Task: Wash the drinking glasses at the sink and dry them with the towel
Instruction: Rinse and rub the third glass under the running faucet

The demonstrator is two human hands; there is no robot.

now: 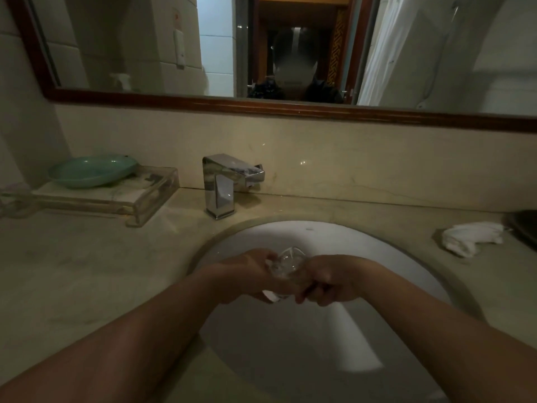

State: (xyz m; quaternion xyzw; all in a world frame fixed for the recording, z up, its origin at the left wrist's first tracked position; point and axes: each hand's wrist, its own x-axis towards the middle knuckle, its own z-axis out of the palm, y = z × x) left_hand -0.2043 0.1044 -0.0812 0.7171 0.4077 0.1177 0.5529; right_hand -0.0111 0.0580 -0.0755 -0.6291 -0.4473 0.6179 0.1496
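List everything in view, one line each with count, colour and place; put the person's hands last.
mirror: one, dark wood frame, on the wall
counter: one, beige, below the mirror
sink: one, white, set in the counter
tap: one, chrome, behind the sink
tray: one, clear, on the counter, left of the tap
dish: one, pale green, on the tray
towel: one, white, crumpled on the counter, right of the sink
drinking glass: one, clear, held over the sink
left hand: one, grips the drinking glass from the left
right hand: one, grips the drinking glass from the right
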